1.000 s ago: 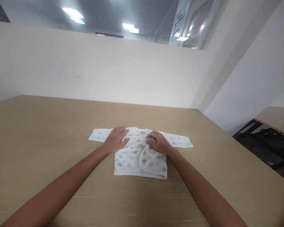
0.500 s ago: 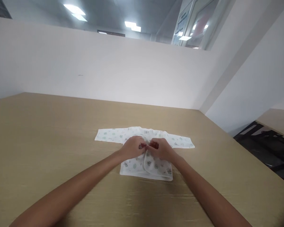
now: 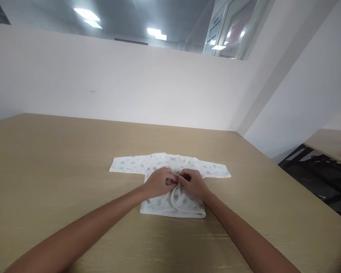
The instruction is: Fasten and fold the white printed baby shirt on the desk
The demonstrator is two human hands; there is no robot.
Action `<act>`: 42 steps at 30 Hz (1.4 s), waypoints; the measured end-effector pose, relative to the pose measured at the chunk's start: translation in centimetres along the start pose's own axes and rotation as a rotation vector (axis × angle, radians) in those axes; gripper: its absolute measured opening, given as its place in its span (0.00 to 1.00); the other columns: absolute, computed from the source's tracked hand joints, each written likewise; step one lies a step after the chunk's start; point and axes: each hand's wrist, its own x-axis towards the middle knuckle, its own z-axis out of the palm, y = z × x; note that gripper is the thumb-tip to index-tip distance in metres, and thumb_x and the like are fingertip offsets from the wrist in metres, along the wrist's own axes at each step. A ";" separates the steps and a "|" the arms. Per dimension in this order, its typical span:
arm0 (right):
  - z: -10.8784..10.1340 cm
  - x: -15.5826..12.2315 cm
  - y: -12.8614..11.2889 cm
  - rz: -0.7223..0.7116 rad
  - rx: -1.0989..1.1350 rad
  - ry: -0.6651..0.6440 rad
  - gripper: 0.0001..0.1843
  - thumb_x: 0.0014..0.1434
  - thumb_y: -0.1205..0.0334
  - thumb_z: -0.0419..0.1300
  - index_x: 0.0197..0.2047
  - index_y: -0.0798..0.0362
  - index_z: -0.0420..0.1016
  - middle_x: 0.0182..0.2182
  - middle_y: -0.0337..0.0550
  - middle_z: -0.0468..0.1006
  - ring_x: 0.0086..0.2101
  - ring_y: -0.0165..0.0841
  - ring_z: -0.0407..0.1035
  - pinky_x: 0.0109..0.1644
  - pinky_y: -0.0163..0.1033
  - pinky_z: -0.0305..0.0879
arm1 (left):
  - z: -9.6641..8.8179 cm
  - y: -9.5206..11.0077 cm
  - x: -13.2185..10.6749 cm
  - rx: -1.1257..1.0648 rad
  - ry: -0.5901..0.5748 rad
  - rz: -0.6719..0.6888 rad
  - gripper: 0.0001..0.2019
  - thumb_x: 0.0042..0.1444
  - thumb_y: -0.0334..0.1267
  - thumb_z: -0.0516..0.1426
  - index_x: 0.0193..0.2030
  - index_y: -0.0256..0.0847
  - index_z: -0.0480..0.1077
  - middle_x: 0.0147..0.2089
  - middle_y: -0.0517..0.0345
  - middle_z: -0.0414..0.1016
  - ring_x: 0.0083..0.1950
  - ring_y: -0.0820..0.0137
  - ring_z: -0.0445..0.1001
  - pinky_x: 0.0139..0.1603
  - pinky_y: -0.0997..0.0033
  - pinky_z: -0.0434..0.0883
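At frame centre, the left hand [image 3: 158, 182] and right hand [image 3: 193, 184] pinch the baby shirt [image 3: 170, 182] front, fingers closed, on the table [image 3: 59, 159].

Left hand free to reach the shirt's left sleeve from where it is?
Probably yes. The left hand rests at the middle of the baby shirt, pinching at the front with the right hand. The left sleeve lies flat on the table, nothing between.

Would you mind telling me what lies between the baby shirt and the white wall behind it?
In the head view, only bare wooden table lies between the baby shirt and the white wall; nothing else rests there.
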 end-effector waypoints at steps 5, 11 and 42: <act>0.0 0.1 0.0 -0.017 0.043 0.032 0.11 0.61 0.62 0.59 0.28 0.56 0.74 0.25 0.36 0.73 0.28 0.27 0.62 0.32 0.33 0.55 | -0.2 0.3 0.0 -0.072 0.014 -0.105 0.06 0.57 0.34 0.58 0.31 0.42 0.76 0.34 0.63 0.77 0.39 0.71 0.72 0.43 0.70 0.65; -0.6 -0.2 -0.2 -0.018 0.218 -0.111 0.18 0.68 0.55 0.54 0.32 0.55 0.78 0.27 0.39 0.74 0.29 0.29 0.66 0.34 0.34 0.61 | -1.1 -0.5 -0.1 -0.248 -0.060 -0.329 0.07 0.57 0.39 0.58 0.33 0.39 0.75 0.32 0.62 0.73 0.33 0.74 0.69 0.32 0.75 0.62; 0.6 -0.6 -0.9 -0.123 0.050 0.068 0.02 0.55 0.68 0.62 0.33 0.56 0.75 0.28 0.37 0.75 0.29 0.27 0.66 0.33 0.32 0.60 | -2.0 -0.6 0.0 -0.540 -0.186 -0.426 0.22 0.57 0.58 0.62 0.41 0.38 0.79 0.30 0.58 0.69 0.27 0.78 0.58 0.24 0.77 0.52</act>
